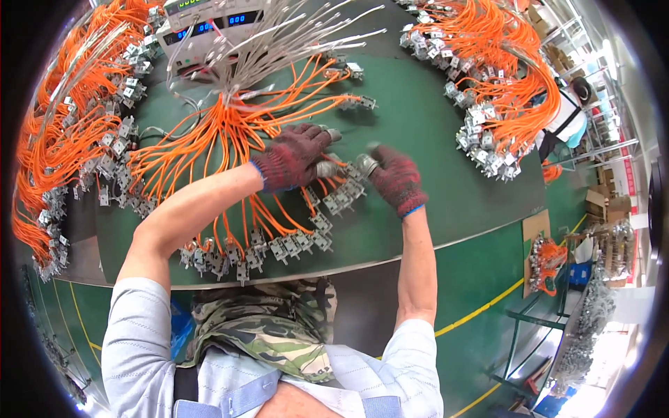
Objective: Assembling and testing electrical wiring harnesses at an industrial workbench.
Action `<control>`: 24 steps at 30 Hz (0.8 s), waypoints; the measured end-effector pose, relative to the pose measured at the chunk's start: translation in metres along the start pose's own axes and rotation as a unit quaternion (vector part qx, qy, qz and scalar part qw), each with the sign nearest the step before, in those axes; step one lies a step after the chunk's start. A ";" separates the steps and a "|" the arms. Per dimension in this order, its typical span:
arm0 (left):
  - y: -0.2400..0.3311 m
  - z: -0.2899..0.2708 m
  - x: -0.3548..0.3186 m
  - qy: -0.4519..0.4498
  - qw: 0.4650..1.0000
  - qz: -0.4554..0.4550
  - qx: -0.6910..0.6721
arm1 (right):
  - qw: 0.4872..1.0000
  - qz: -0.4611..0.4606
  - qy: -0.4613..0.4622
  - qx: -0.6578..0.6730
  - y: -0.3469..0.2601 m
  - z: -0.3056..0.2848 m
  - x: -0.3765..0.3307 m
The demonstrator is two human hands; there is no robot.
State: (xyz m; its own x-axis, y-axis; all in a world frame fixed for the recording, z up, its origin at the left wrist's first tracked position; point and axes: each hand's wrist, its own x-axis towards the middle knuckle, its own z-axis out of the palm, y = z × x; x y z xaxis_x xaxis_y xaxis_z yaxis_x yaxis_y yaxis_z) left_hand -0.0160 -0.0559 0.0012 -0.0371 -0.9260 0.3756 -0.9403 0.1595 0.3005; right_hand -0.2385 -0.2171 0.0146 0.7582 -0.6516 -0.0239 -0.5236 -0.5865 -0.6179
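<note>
My left hand [296, 157], in a dark red knitted glove with grey fingertips, is over the right side of a fan of orange cables [226, 125]. Its lower fingertips close on an orange cable beside a cluster of metal connectors [343, 195]; the grip is partly hidden. My right hand [396, 180], gloved alike, is just right of that cluster. Its thumb and forefinger look apart and slightly blurred, with the thumb tip close to a connector. More metal connectors [254, 252] end the cables along the table's near edge.
The green-topped table [404, 216] carries a large heap of orange cables [90, 132] at left and another [516, 76] at far right. A white instrument with lit displays [216, 31] stands at the back, behind pale cable ends [279, 49]. Racks and boxes [606, 202] stand beyond on the right.
</note>
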 end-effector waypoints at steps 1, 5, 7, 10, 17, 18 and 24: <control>0.000 -0.008 0.007 0.047 0.999 0.024 0.002 | 0.975 -0.122 0.155 -0.102 0.005 -0.004 0.008; -0.039 -0.018 0.053 0.144 0.950 -0.274 0.033 | 0.928 -0.190 0.183 -0.264 -0.001 -0.007 0.078; -0.051 -0.038 0.094 -0.044 0.877 -0.476 -0.038 | 0.929 -0.200 0.176 -0.256 0.001 0.010 0.107; -0.074 -0.021 0.104 0.027 0.891 -0.452 0.007 | 0.951 -0.202 0.088 -0.218 -0.006 0.030 0.144; -0.071 -0.005 0.116 -0.066 0.882 -0.466 -0.025 | 0.974 -0.206 0.045 -0.086 0.011 0.027 0.049; -0.099 0.006 0.095 -0.042 0.904 -0.425 0.017 | 0.973 -0.218 0.017 -0.073 -0.003 0.027 0.034; -0.042 0.035 0.077 -0.049 0.934 -0.310 -0.171 | 0.978 -0.180 0.068 0.076 0.025 0.022 -0.012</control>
State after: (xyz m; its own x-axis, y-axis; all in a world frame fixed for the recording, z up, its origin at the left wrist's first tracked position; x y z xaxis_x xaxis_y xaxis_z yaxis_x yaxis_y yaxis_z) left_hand 0.0085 -0.1458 -0.0130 0.4329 -0.9005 -0.0411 -0.6281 -0.3341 0.7028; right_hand -0.2519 -0.2135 -0.0184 0.8187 -0.4795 0.3158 -0.1601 -0.7189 -0.6764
